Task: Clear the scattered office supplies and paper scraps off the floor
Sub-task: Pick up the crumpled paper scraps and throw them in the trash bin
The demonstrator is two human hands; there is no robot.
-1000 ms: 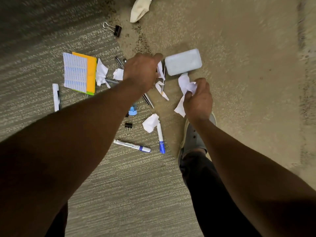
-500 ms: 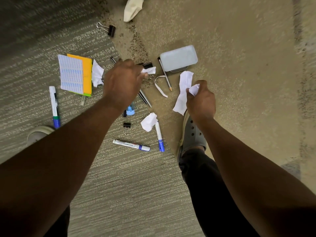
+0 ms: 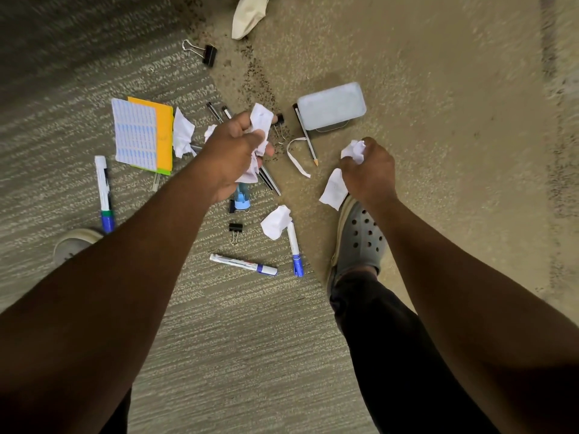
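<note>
My left hand is shut on white paper scraps above the pens in the middle of the mess. My right hand grips crumpled white paper, with a flat piece hanging below it. Loose scraps lie beside the orange-and-blue sticky pad, one at its right edge, another near a blue-capped marker. A paper strip and a pencil lie by the pale blue tin.
Two more markers lie on the carpet, with binder clips and a blue sharpener. My grey clog stands under the right arm, another shoe at left. A cream cloth lies at the top.
My left hand has turned palm-up and lifted with more paper scraps bunched in it. My right hand has dropped slightly and balled its paper tighter.
</note>
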